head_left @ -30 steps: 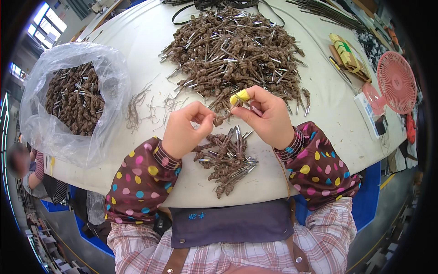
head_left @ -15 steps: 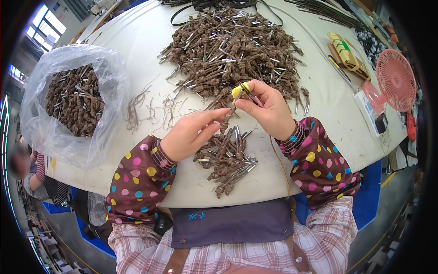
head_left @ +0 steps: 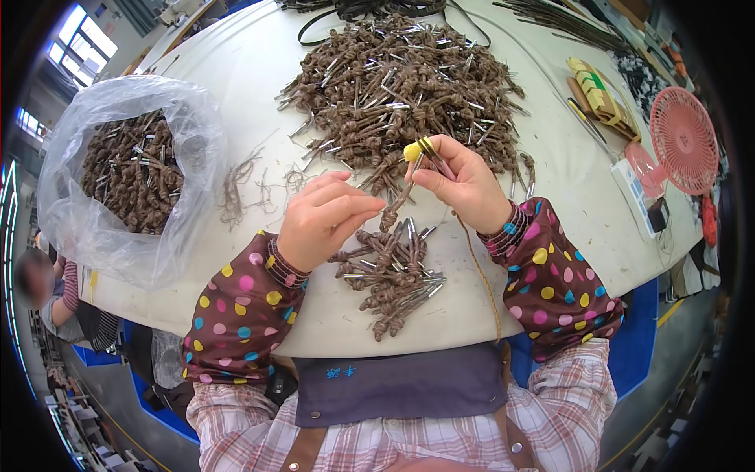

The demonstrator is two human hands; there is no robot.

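In my right hand is a knotted brown cord with a metal tip, its knot hanging down toward the left. A small tool with dark metal parts and a yellow piece is in the same hand; its kind is partly hidden by the fingers. My left hand is beside the knot, thumb and fingertips pinched together; whether a thread is between them is too small to tell. Below lies a small heap of similar knotted cords. Beyond my hands rises a large pile of them.
At the left, a clear plastic bag holds more knotted cords. Loose thread scraps lie beside it. A pink fan and a yellow-wrapped bundle stand at the right. A thin tan cord hangs below my right hand.
My left hand has drawn back slightly left from the cord, its fingers coming off the cord's length. My right hand keeps the cord and tool almost in place.
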